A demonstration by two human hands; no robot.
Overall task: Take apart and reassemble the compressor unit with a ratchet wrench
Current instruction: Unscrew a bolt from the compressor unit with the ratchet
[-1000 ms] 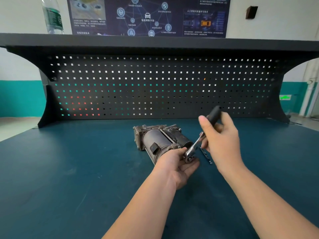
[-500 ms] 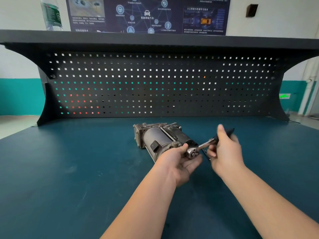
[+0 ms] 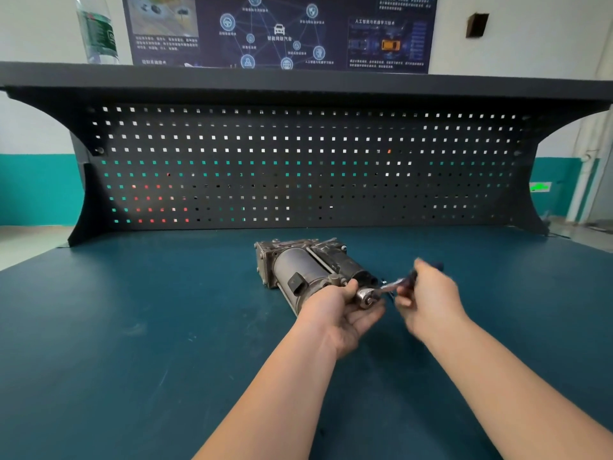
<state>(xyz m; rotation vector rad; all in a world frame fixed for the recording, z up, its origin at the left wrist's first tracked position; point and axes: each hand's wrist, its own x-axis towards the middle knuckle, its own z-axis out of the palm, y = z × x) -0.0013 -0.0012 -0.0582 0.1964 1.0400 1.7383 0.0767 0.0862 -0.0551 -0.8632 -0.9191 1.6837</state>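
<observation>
Compressor unit (image 3: 298, 270): grey metal, two cylinders side by side, lying lengthwise on the blue table (image 3: 132, 327), centre, in front of the black pegboard (image 3: 298, 167).

Ratchet wrench (image 3: 381, 291): round head at the compressor's near end, shaft running out to the right of it, dark handle largely hidden in the fist.

Left hand (image 3: 345, 310): at the compressor's near end, palm up, thumb and fingers cupped round the ratchet head; grip closed on it.

Right hand (image 3: 428, 297): blurred, just right of the compressor's near end, fingers curled round the wrench handle; grip clamped.

Plastic bottle (image 3: 98, 31): upright on the shelf above the pegboard, far left of the compressor.

Wall poster (image 3: 282, 31): dark, behind the shelf.
</observation>
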